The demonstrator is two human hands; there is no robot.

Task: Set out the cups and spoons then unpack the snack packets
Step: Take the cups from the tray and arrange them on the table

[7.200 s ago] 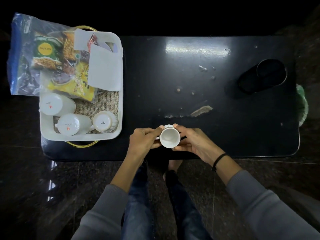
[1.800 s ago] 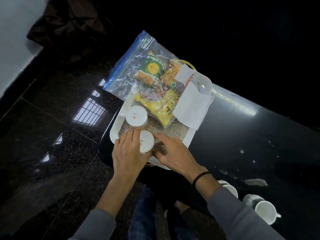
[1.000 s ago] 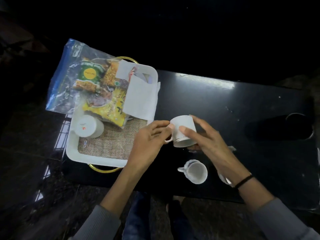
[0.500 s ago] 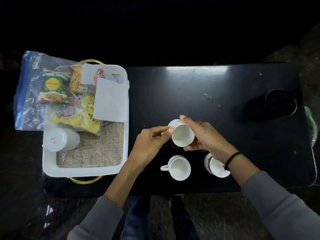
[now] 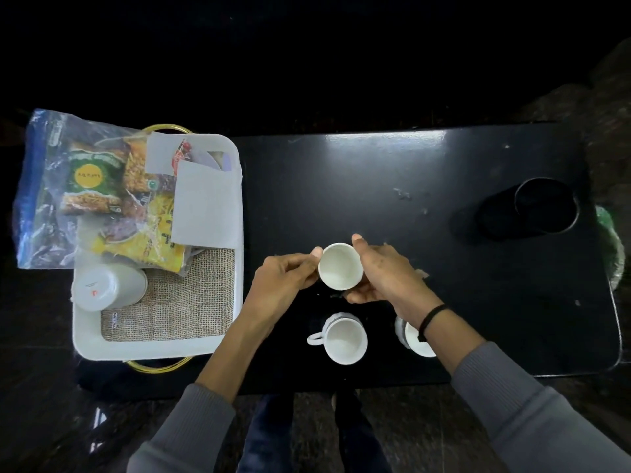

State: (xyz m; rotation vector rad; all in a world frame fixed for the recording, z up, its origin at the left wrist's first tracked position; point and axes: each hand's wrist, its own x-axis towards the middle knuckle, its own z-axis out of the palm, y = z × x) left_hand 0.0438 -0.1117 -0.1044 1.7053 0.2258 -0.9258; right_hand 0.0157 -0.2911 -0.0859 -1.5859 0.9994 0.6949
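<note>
Head view has my fingers (image 5: 316,253) closed around a white cup (image 5: 340,266): the left hand (image 5: 285,279) pinches its left side at the rim, and the right hand (image 5: 384,273) wraps the right side with the thumb over the far edge and the other fingers curled underneath. The cup sits mouth up over the middle of the black bench (image 5: 341,186); I cannot tell whether its base touches the surface yet. Just nearer me stand two more cups, one with its handle to the left (image 5: 344,339) and one half hidden behind my right wrist (image 5: 411,339). Out to the left, the white tray (image 5: 164,349) holds one cup more, lying on its side (image 5: 106,288) on the burlap liner, plus a folded white napkin (image 5: 206,203). I see no spoon clearly; something pale shows under the napkin. The snack packets (image 5: 94,179) remain inside the clear zip bag (image 5: 41,186), which overhangs the tray's far corner. By my reckoning three cups are nearly set out, one cup, the spoons and all the unpacking remain.
</note>
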